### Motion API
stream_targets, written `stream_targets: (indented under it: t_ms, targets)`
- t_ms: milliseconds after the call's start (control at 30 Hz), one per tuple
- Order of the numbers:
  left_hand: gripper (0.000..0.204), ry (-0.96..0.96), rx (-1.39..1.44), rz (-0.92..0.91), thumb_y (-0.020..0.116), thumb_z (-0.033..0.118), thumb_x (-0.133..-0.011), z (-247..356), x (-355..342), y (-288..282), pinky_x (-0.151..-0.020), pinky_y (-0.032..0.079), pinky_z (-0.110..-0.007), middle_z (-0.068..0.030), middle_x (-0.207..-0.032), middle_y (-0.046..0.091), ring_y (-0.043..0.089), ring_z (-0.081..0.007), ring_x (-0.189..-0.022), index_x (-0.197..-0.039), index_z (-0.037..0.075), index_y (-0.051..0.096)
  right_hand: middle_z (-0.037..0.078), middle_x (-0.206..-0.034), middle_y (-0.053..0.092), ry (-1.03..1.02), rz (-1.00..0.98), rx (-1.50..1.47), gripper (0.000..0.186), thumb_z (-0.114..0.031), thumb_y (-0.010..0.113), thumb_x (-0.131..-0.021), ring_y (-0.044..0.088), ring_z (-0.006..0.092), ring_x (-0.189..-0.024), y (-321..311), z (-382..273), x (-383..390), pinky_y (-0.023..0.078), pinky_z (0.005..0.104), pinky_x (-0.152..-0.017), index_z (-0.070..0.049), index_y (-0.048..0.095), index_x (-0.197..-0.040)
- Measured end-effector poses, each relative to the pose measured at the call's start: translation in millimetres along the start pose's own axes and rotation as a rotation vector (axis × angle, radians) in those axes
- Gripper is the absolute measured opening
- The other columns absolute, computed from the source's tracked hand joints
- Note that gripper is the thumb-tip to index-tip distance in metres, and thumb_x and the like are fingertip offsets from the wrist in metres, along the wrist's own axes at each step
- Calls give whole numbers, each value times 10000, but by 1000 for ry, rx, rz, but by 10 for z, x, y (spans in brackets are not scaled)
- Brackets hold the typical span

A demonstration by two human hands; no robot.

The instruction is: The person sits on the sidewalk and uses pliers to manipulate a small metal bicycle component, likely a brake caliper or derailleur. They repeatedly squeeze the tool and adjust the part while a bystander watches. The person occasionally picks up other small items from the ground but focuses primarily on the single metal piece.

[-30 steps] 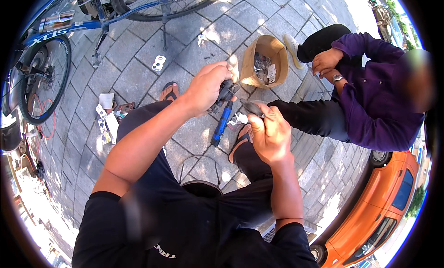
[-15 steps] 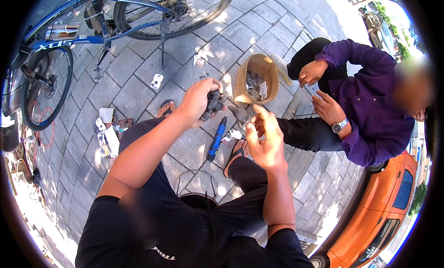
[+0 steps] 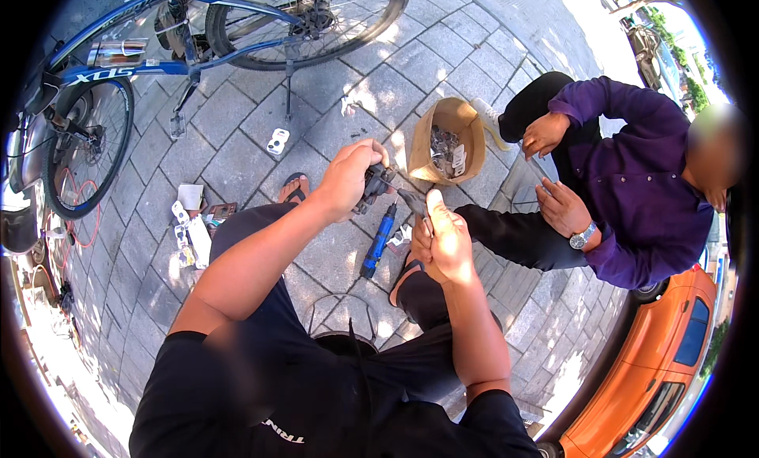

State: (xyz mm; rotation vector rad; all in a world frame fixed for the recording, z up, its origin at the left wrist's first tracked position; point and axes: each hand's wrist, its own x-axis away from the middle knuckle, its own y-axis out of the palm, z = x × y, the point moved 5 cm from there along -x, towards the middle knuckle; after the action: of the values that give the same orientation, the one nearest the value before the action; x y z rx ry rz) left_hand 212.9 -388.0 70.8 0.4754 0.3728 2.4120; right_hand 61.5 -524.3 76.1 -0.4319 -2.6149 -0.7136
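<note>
My left hand (image 3: 352, 177) is closed around a dark mechanical part (image 3: 375, 188), small and blocky with metal pieces, held above the paving between my knees. My right hand (image 3: 443, 241) is closed on a dark grey tapered piece (image 3: 411, 200); its kind is not clear. The narrow end of that piece points at the part in my left hand, close to it; contact cannot be made out. Below them a blue and black cylinder (image 3: 379, 241) lies on the paving. Crumpled white paper (image 3: 401, 235) is beside it, partly behind my right hand.
A brown paper bag (image 3: 423, 154) of small pieces stands ahead. At the right sits a person in a purple shirt (image 3: 636, 154), holding a flat thing. A blue bicycle (image 3: 170, 67) is at the far left; packaging (image 3: 198, 241) lies left, an orange car (image 3: 660, 371) stands right.
My right hand has turned and closed more firmly round the grey piece, bringing it up beside the part in my left hand. The whole view has shifted slightly.
</note>
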Motion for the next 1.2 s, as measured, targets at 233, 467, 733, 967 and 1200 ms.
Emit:
stream_targets:
  t_ms: [233, 467, 733, 967, 1200]
  targets:
    - [243, -119, 146, 18, 442, 272, -1011, -6, 27, -35, -434, 435, -299, -70, -826, 641, 710, -202, -672, -993, 83, 595, 143, -922, 644, -860, 124, 1125, 327, -71, 812, -872, 663, 246, -772, 279, -655, 367, 539, 342, -679, 47, 713, -1161]
    - [246, 21, -4, -74, 442, 263, -991, 37, 79, 90, -489, 459, -283, -59, -825, 617, 686, -171, -668, -997, 71, 596, 71, -636, 595, -428, 128, 575, 441, -304, 682, -1052, 538, 195, -501, 0, -255, 179, 402, 305, -482, -10, 602, -733]
    - [264, 13, 49, 0, 430, 269, -991, 122, 1, -23, -471, 448, -283, -83, -829, 662, 695, -176, -684, -988, 64, 595, 23, -623, 556, -136, 87, 280, 402, -397, 604, -1089, 471, 90, -477, -69, -55, -116, 365, 282, -439, -69, 598, -858]
    - [262, -58, 108, 28, 439, 271, -1012, 71, 75, -57, -455, 441, -278, -73, -818, 655, 704, -186, -676, -983, 71, 606, 115, -861, 647, -864, 44, 1135, 340, -72, 748, -955, 620, 178, -659, 339, -599, 305, 535, 314, -627, 20, 657, -1269]
    - [254, 29, -106, -60, 434, 262, -994, 133, 63, 18, -491, 447, -286, -56, -771, 630, 683, -158, -651, -949, 66, 589, 108, -669, 563, -667, 34, 955, 298, -234, 741, -1010, 547, 189, -543, 185, -250, 130, 448, 332, -509, 49, 669, -950]
